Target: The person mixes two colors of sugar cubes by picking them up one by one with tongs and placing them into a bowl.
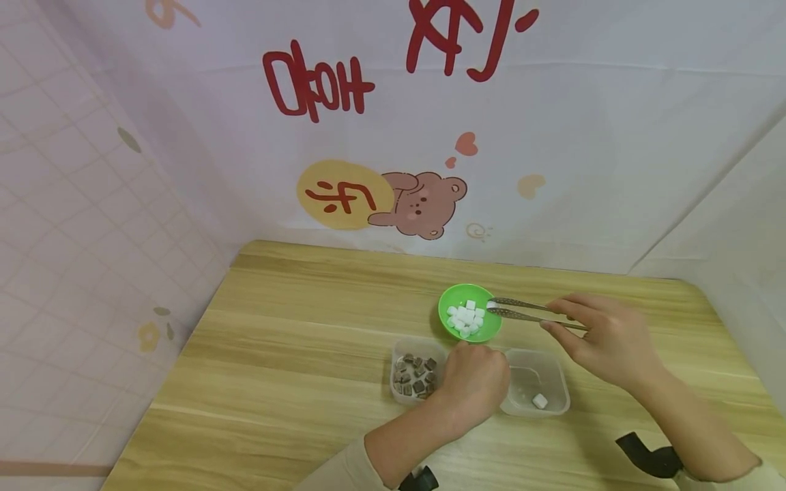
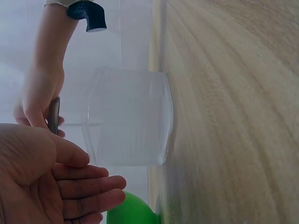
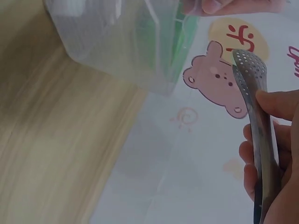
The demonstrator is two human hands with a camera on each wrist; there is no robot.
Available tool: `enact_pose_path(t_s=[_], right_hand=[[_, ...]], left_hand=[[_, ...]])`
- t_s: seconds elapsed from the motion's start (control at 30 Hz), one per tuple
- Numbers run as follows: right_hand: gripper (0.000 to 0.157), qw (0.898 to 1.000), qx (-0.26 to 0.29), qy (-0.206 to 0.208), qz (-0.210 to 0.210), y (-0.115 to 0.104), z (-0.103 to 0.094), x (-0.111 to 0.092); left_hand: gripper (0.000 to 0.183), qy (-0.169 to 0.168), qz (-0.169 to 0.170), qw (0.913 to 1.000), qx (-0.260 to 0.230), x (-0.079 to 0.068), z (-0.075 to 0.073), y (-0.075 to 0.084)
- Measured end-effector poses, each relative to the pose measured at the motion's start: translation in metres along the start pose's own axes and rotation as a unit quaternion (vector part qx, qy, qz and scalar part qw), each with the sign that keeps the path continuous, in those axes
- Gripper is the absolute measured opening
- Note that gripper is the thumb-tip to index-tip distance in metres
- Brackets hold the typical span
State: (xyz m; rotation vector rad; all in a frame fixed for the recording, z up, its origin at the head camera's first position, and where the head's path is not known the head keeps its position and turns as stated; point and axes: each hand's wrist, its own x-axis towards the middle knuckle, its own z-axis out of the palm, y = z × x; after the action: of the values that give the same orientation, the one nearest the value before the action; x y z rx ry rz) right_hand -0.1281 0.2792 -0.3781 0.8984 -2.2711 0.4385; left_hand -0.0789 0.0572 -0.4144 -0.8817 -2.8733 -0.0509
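My right hand [image 1: 614, 337] grips metal tongs [image 1: 518, 315] with perforated tips. The tips reach over the right rim of a green bowl [image 1: 485, 334], and a white piece appears between them. Several white cubes [image 1: 464, 319] lie heaped in the bowl. My left hand [image 1: 474, 378] hovers between two clear plastic containers, partly covering both in the head view. In the left wrist view its fingers [image 2: 88, 186] are loosely bent with nothing held. One white cube [image 1: 540, 401] lies in the right container [image 1: 555, 368].
The left container [image 1: 395, 354] holds several brown cubes [image 1: 419, 375]. Everything stands on a wood-grain table [image 1: 295, 361]. A printed white cloth [image 1: 552, 136] hangs along the table's back edge, with more cloth at the left and right sides.
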Motion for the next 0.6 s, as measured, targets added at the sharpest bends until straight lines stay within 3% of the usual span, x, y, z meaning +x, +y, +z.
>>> enact_pose_path(t_s=[0.07, 0.23, 0.43, 0.6], right_hand=[[0.056, 1.0, 0.007, 0.001, -0.001, 0.001, 0.007, 0.001], [0.029, 1.0, 0.013, -0.023, 0.013, 0.0, 0.02, 0.005], [0.032, 0.999, 0.014, -0.033, 0.04, -0.004, 0.029, 0.006], [0.032, 0.999, 0.02, -0.032, 0.039, -0.003, 0.027, 0.004]], left_hand=[[0.042, -0.003, 0.0, 0.9999, 0.01, 0.0, 0.0, 0.001], [0.042, 0.003, -0.001, 0.9999, 0.011, 0.0, 0.0, 0.001], [0.04, 0.01, -0.006, 0.9999, -0.01, 0.0, 0.0, 0.0], [0.04, 0.001, -0.006, 0.9999, -0.013, 0.0, 0.0, 0.0]])
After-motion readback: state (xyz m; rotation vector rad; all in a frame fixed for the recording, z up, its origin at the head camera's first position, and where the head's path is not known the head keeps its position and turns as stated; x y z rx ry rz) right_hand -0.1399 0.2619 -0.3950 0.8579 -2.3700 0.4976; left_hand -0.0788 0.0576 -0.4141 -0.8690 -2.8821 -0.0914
